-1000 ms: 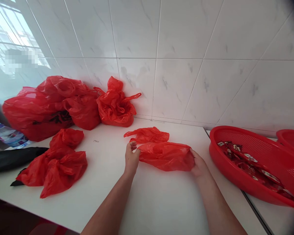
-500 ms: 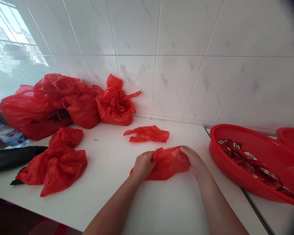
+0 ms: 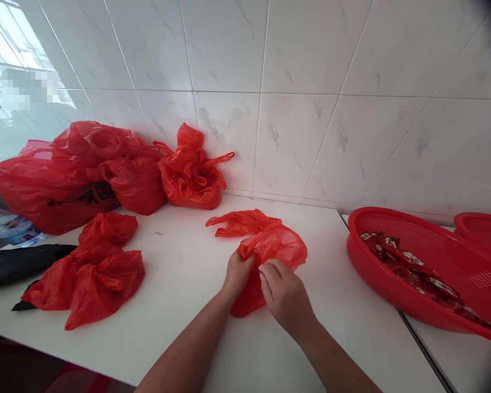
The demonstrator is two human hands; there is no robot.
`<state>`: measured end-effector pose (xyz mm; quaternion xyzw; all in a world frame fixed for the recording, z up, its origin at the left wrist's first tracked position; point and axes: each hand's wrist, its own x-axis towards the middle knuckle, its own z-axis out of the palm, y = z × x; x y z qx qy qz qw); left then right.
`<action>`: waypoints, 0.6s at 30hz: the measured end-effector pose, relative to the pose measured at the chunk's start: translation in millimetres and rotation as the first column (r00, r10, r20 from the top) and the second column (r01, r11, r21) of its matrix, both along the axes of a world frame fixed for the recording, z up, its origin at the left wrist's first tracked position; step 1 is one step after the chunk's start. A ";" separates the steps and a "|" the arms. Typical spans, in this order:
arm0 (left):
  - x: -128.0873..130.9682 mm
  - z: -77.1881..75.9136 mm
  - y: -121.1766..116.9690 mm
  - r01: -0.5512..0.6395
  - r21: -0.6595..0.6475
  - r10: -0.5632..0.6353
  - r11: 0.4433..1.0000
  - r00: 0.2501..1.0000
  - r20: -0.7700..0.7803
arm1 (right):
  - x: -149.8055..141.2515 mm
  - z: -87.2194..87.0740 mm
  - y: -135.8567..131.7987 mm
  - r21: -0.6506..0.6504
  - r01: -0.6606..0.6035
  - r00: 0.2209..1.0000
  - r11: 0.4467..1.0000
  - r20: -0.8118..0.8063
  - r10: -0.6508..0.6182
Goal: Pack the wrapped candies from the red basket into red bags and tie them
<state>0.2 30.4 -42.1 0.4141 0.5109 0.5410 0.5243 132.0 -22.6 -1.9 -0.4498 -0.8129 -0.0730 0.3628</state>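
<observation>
A thin red plastic bag (image 3: 280,245) hangs bunched between my hands over the white table (image 3: 180,284). My left hand (image 3: 238,272) is closed on its left side, the thumb pressed against the film. In front of the bag, my right hand (image 3: 286,292) has its fingers curled together at the bag's middle; what they pinch is partly hidden. Just behind lies another flat red plastic bag (image 3: 245,222), its handles pointing left, partly overlapped by the held one.
Large filled red bags (image 3: 77,174) and a knotted red bag (image 3: 192,174) stand along the tiled wall. Nearer left lie a crumpled red bag (image 3: 106,278), a black bag (image 3: 24,265) and a plastic bottle (image 3: 12,226). At right, a red plastic basket (image 3: 372,273) holds small wrapped packets.
The held bag was stretched sideways between both hands, then gathered and turned. My right hand has moved left from its right end to its middle; my left hand has closed on it.
</observation>
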 end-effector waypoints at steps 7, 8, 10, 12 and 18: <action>-8.8 0.2 13.5 -0.052 0.035 0.048 0.998 0.992 0.115 | 45.9 -32.9 27.2 -0.334 0.382 0.862 0.862 0.465 -0.202; -13.1 -0.4 16.0 -0.088 0.033 0.084 0.996 0.991 0.106 | 53.0 -32.0 27.3 -0.349 0.392 0.853 0.851 0.486 -0.194; -22.5 -1.3 20.0 -0.164 0.032 0.162 0.986 0.985 0.067 | 64.6 -27.6 24.8 -0.378 0.409 0.843 0.830 0.504 -0.186; -29.9 -1.5 22.0 -0.222 0.040 0.222 0.974 0.975 0.007 | 72.3 -21.6 20.7 -0.410 0.443 0.833 0.797 0.517 -0.197; -21.5 -1.0 16.3 -0.210 0.080 0.220 0.974 0.963 -0.156 | 64.4 -5.4 8.4 -0.344 0.472 0.805 0.812 0.543 -0.238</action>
